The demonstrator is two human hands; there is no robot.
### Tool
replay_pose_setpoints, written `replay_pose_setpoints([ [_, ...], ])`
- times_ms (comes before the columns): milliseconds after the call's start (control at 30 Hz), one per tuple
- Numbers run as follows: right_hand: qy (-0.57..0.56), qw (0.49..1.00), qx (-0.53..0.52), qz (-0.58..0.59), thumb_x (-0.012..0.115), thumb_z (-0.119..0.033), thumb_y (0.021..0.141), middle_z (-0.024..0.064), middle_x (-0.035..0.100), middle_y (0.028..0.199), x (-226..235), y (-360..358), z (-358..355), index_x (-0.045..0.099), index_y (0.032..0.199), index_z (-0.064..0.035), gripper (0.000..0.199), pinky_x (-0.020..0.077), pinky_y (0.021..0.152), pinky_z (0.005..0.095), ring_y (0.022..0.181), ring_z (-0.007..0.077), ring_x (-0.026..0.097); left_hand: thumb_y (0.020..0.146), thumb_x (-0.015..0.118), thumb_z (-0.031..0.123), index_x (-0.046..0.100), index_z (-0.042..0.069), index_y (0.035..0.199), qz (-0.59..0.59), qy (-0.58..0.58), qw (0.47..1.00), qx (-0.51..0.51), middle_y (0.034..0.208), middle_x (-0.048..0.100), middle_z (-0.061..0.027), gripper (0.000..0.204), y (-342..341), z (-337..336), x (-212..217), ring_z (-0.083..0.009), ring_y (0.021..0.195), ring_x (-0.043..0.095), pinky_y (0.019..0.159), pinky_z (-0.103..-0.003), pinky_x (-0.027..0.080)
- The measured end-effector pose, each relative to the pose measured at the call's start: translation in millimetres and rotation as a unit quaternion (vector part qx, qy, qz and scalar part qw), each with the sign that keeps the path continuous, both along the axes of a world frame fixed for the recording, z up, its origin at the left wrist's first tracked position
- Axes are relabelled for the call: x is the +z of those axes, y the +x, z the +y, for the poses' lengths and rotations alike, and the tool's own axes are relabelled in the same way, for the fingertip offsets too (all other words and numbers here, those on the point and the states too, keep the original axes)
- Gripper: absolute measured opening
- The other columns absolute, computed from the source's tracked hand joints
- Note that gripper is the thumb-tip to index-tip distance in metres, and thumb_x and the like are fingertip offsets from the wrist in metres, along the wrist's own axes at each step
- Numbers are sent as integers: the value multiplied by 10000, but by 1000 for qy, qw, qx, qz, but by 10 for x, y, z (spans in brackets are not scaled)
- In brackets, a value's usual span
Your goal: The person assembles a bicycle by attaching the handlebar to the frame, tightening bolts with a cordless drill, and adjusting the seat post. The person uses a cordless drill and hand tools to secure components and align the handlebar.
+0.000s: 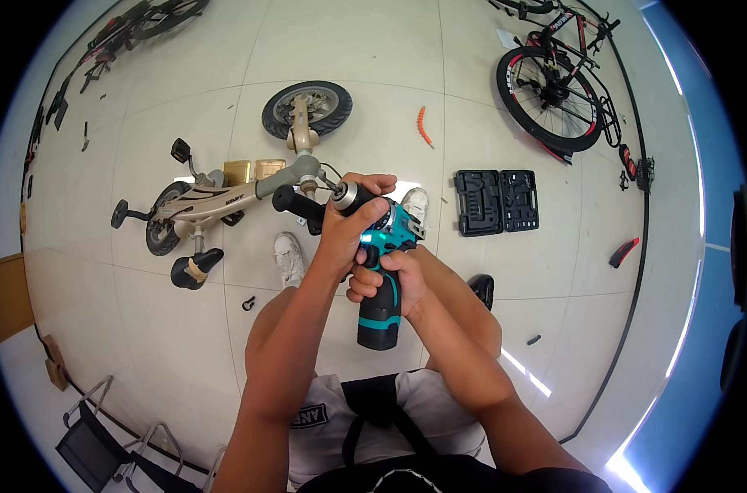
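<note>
A teal and black cordless drill [380, 308] is held up in front of my knees, its silver chuck tilted toward the far left. My left hand [359, 215] wraps around the front of the drill just behind the chuck, thumb across the top. Lower down, my right hand [398, 279] grips the drill's handle near the trigger. A small light glows on the drill body. Just beyond and to the left is a beige small-wheeled bike [225, 200], its black handlebar grip [295, 202] close to my left hand. The drill and my hands hide part of its handlebar.
An open black tool case [497, 203] lies on the tiled floor to the right, with an orange flexible shaft [424, 126] beyond it. Another bike [552, 99] stands far right, one more [135, 33] far left. A folding chair [94, 448] is near left.
</note>
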State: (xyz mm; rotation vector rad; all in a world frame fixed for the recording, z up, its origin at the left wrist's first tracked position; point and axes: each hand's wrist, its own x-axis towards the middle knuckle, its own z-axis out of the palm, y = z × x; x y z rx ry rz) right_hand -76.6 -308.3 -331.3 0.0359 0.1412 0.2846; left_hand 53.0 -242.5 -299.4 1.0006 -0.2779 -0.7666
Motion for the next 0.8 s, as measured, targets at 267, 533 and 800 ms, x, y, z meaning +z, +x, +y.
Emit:
replay_pose_setpoints([
  [267,2,1000,-8,-12,665,-296,856,32,553,724,-14,-8,-41,632,1087,-79,319,466,808,407,726,219,556,876,770,227,558,73,1122,21,-11,1000,-20,1245,639,-200,359,-19,-31,38,-285,1216,594,1048,-436,477],
  [533,-29,999,-23,1,666,-308,846,43,553,717,121,-17,-97,631,1093,-75,341,468,796,406,718,233,563,896,767,237,519,35,1291,48,67,992,-94,1225,648,-170,509,-14,104,170,-221,1179,613,872,-329,557],
  [800,-172,956,-204,124,652,-265,825,41,562,757,181,22,-670,598,1194,-62,424,502,832,429,759,221,582,972,669,302,630,-8,1323,-129,244,878,-390,1234,696,-91,470,374,1254,437,-208,1132,654,1002,-363,498],
])
